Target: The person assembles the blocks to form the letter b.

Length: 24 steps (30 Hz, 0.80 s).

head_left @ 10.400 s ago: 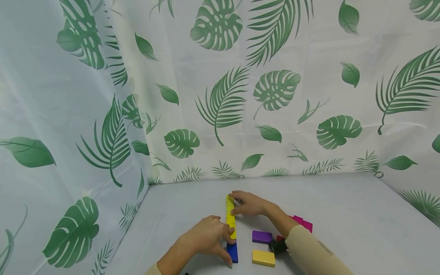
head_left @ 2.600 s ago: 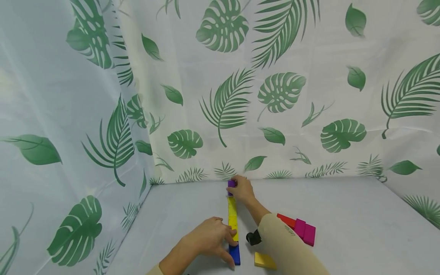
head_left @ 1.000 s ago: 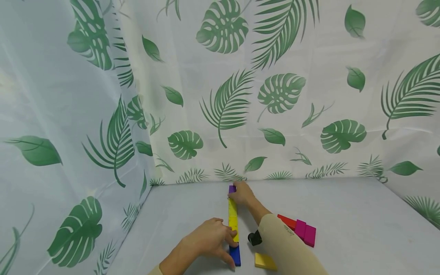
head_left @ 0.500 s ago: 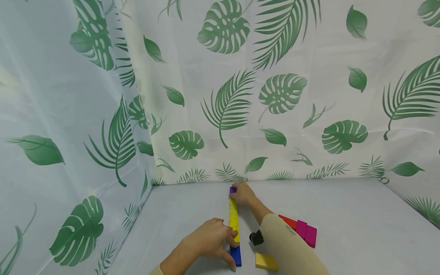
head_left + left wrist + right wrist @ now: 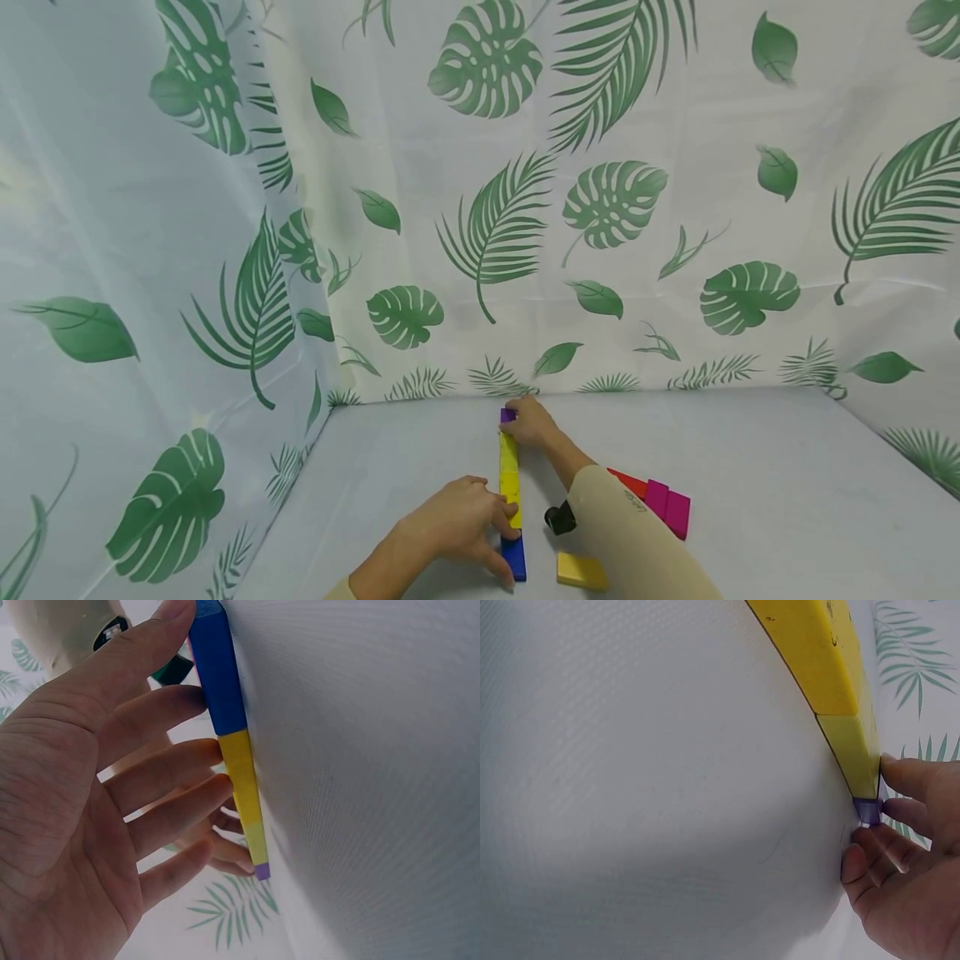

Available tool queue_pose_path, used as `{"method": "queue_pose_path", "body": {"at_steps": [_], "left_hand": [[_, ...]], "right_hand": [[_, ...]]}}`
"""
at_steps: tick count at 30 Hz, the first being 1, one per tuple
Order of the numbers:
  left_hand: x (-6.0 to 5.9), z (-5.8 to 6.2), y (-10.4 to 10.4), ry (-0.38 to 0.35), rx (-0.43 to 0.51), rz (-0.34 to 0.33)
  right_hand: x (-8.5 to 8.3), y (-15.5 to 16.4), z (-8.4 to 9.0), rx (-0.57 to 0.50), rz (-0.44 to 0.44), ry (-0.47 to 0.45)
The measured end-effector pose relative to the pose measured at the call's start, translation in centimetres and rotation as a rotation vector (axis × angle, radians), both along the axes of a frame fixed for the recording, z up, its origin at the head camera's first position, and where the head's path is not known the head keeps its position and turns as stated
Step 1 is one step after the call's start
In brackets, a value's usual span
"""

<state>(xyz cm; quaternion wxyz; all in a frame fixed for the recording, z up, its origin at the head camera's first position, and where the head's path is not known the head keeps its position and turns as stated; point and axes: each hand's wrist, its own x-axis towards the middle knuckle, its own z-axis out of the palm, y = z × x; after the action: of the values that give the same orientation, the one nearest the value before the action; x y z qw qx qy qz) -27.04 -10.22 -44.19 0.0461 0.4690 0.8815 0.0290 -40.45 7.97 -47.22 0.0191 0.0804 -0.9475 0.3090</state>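
R hand (image 5: 531,425) fingertips (image 5: 862,859) pinch the purple block (image 5: 507,414) at the far end of the row, nr the leaf-print curtain (image 5: 600,208). L hand (image 5: 457,525) fingers (image 5: 172,802) straight, pressing the blue block (image 5: 513,557) & near yellow block (image 5: 510,487). All end to end on white table (image 5: 750,500). Loose yellow block (image 5: 582,572), magenta (image 5: 667,507) & red (image 5: 628,482) blocks lie to the R.

Right hand (image 5: 907,892) fingertips (image 5: 855,866) touch the purple block (image 5: 866,811), which abuts the yellow blocks' (image 5: 821,656) end on the white cloth (image 5: 630,787).
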Motion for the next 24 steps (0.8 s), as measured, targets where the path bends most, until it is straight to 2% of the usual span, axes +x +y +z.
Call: {"method": "queue_pose_path", "body": {"at_steps": [10,24], "left_hand": [[0.09,-0.03,0.03,-0.015,0.008,0.017],[0.22,0.15,0.04,-0.015,0.0,0.008]], "right_hand": [[0.53,0.43,0.49,-0.092,0.006,-0.037],[-0.04,0.77,-0.23,-0.123,0.0,-0.045]]}}
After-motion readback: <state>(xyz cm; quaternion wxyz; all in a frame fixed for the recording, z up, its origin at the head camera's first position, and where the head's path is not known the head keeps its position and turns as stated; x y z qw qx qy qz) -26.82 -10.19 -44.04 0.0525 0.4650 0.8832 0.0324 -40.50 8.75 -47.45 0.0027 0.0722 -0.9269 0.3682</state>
